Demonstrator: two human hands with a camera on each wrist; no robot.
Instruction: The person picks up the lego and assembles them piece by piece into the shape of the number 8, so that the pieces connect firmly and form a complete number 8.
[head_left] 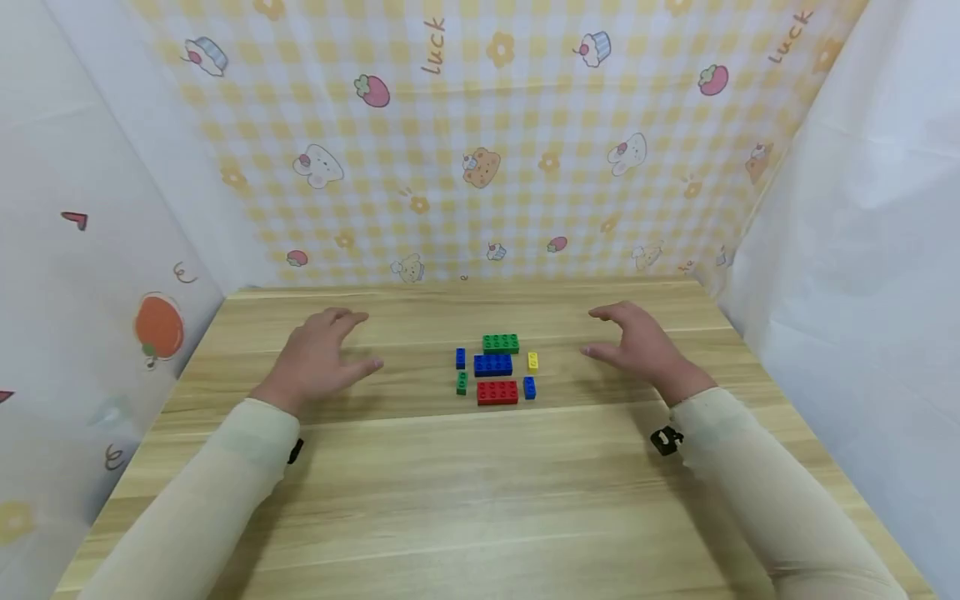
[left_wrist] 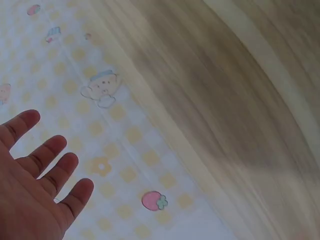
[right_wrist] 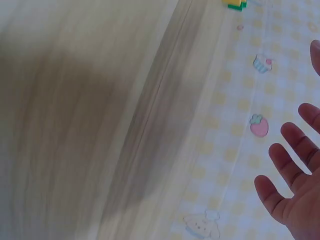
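Several toy building bricks lie in a loose group mid-table in the head view. The large ones are a green brick (head_left: pixel 500 343), a blue brick (head_left: pixel 492 365) and a red brick (head_left: pixel 497 392). Small ones flank them: a blue one (head_left: pixel 461 358) and a green one (head_left: pixel 461 382) on the left, a yellow one (head_left: pixel 532 362) and another blue one (head_left: pixel 529 387) on the right. My left hand (head_left: pixel 315 354) hovers left of the group with fingers spread, holding nothing. Opposite it, my right hand (head_left: pixel 633 342) also holds nothing, thumb apart from the fingers.
The bricks lie on a wood-grain table (head_left: pixel 480 500). A yellow checked cloth (head_left: pixel 450 125) hangs behind its far edge. White sheets stand at the left (head_left: pixel 97 275) and right (head_left: pixel 862 250). A black object (head_left: pixel 665 440) shows by the right cuff.
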